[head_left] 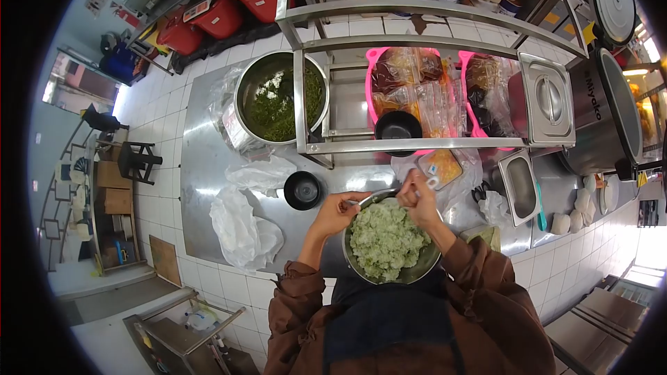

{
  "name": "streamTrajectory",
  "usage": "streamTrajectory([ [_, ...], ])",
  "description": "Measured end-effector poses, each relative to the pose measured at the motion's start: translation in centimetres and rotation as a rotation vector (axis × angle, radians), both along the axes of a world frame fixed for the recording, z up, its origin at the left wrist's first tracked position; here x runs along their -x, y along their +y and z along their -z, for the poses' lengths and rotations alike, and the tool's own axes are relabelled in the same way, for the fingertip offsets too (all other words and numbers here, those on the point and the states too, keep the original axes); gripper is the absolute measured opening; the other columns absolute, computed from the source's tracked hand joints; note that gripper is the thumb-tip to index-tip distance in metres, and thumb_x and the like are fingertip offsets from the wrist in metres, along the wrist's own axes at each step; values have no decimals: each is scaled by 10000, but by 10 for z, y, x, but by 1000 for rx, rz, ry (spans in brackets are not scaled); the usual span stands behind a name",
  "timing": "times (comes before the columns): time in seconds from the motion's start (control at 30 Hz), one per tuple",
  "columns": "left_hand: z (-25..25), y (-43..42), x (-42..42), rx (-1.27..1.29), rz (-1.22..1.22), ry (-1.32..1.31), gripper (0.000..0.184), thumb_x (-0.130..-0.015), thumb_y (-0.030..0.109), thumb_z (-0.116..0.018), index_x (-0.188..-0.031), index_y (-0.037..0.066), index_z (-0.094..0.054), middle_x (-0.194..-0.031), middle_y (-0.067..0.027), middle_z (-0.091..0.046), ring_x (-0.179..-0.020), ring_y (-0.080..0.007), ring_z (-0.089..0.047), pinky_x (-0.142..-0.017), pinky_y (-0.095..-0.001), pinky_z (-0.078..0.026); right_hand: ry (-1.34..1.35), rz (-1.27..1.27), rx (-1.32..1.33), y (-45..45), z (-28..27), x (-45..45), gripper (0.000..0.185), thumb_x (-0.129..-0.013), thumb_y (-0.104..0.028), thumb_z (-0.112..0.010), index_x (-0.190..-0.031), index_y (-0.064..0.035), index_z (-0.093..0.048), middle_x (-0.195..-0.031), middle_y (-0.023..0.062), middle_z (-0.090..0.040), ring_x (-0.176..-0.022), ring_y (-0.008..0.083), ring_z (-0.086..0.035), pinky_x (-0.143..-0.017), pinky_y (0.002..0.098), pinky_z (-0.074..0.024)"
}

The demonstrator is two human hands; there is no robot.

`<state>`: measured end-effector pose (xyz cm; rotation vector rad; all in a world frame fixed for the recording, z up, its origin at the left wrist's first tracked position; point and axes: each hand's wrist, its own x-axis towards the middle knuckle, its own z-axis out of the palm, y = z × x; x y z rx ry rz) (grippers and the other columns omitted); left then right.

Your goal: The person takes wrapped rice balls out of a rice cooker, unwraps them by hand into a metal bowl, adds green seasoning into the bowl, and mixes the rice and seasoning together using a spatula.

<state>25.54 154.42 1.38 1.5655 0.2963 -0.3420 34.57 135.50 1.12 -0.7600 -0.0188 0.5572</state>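
Note:
A metal bowl point(353, 261) full of a pale green, crumbly mixture point(389, 239) stands at the near edge of the steel table. My left hand point(337, 212) pinches the bowl's upper left rim between thumb and fingers. Over the bowl's upper right side is my right hand point(417, 198), its fingers closed round a whitish handle that shows at the fingertips; the rest of that utensil is hidden. Just beyond the right hand lies a clear packet with orange contents point(442, 167). A small black bowl point(302, 190) sits to the upper left of the metal bowl.
A large bowl of green shreds point(278, 101) stands at the back left. Crumpled plastic point(243, 232) lies left. A metal rack point(417, 144) spans the table's far side, with pink baskets point(372, 90) of packets behind it. A steel tray point(520, 187) and large pot point(590, 125) are right.

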Motion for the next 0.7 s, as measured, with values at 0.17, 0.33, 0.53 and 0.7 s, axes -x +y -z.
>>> streamTrajectory([
  [0.17,-9,-1,1,-25,6,92,327,-812,-45,-502,-1129,-2,-574,-1057,-68,-616,-858,-94,-562,-780,-241,-451,-186,-564,-7,12,-8,10,265,-884,-220,-477,-706,-31,-530,-463,-47,-300,-385,59,-265,-406,231,-220],
  [0.33,5,-5,5,-12,-71,20,332,-820,-61,-481,-1132,4,-574,-1008,-65,-629,-838,-89,-566,-747,-220,-455,-667,-680,295,-18,-67,50,215,-835,-175,-546,-667,-57,-485,-491,5,-397,-446,130,-438,-446,276,-334],
  [0.53,3,-7,5,-62,-62,-8,334,-812,-47,-502,-1125,30,-588,-942,-36,-643,-731,-51,-547,-662,-195,-449,-1134,-611,457,-31,-57,111,217,-744,-157,-642,-616,-97,-477,-490,29,-417,-462,211,-436,-447,329,-332],
  [0.7,5,-7,-2,-139,-7,-23,333,-809,-36,-517,-1115,62,-604,-949,-33,-646,-722,-58,-557,-667,-202,-460,-1173,-654,552,-34,-43,129,216,-742,-161,-652,-620,-96,-486,-496,34,-433,-465,224,-436,-451,339,-337],
])
